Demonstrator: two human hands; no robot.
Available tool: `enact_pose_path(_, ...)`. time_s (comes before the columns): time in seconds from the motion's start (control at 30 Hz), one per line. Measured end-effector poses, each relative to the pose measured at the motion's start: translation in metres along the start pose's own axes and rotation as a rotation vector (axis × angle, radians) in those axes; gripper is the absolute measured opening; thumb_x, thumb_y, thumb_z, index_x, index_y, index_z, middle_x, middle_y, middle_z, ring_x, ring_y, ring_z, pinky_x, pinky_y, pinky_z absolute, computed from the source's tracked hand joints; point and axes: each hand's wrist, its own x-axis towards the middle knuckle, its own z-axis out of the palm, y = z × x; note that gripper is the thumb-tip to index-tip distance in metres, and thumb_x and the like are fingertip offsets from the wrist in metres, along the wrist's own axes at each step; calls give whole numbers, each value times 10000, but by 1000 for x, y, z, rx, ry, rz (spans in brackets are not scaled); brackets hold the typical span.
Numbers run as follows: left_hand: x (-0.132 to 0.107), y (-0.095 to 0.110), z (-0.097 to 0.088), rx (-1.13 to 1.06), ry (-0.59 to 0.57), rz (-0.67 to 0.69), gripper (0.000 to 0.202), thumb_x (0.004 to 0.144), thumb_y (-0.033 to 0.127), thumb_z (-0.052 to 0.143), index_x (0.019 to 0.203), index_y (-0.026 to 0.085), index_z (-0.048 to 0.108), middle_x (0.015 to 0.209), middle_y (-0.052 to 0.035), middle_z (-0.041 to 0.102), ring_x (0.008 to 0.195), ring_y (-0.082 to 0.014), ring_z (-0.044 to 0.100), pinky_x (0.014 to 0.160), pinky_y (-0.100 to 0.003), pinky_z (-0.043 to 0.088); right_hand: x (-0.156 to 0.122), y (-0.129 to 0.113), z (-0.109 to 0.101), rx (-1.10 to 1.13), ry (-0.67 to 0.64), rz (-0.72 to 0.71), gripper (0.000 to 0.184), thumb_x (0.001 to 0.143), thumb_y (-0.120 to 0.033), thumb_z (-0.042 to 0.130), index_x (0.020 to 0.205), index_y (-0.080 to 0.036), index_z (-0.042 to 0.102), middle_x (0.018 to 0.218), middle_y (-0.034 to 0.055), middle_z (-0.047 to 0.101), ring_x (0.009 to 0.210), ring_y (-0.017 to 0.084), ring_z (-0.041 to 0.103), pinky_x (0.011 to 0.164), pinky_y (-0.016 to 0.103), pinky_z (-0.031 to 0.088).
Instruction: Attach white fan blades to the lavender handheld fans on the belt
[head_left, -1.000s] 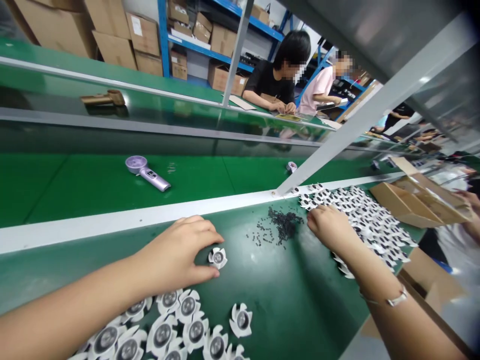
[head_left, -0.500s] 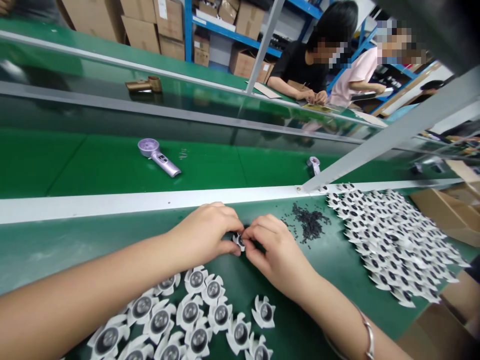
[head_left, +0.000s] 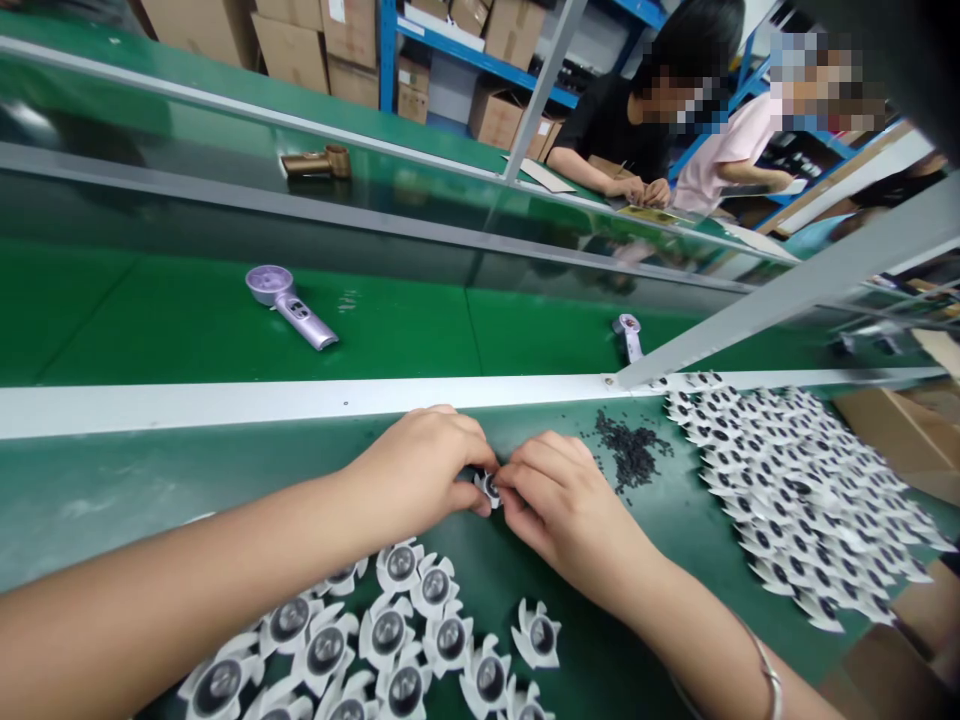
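My left hand [head_left: 439, 462] pinches a small white fan blade wheel [head_left: 489, 488] by its edge, just above the green table. From the other side my right hand [head_left: 551, 485] presses its fingertips together at the wheel's dark centre; whether a small part is between them is hidden. Loose white fan wheels [head_left: 388, 632] with grey round hubs lie below my hands, hub openings facing up. Tiny black pieces [head_left: 634, 452] are heaped to the right of my right hand.
Rows of white fan wheels [head_left: 795, 490] cover the table at right, beside a cardboard box [head_left: 900, 435]. Beyond a white rail [head_left: 225, 404], purple handheld fan casings [head_left: 292, 305] lie on a green belt. A slanted grey post [head_left: 787, 285] rises at right. A person in black [head_left: 622, 135] works opposite.
The purple casings' nearer piece has shifted left along the belt, while the bronze one behind has shifted right. The view has moved slightly; both hands keep their hold at the fan wheel.
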Motion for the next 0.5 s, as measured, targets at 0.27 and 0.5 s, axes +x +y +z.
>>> enact_pose_path(0.27,-1,-4,1,-85,55,-76,193,737,238,781,926,231,741,915,-20,704,926,-247,617,856,-387,450,-4,9,-20,-68,-31,-131,200,941,-196,542,1073,-202,691,975,55,692,944,229,579,795,386,404)
enact_pose_path(0.5,-2,-2,-4,-294,166,-183,162,713,191,711,858,202,639,925,-24,698,833,-196,647,758,-318,504,91,125,-31,-350,169,652,421,964,-264,511,1327,-52,519,1291,236,558,1197,336,533,991,515,436)
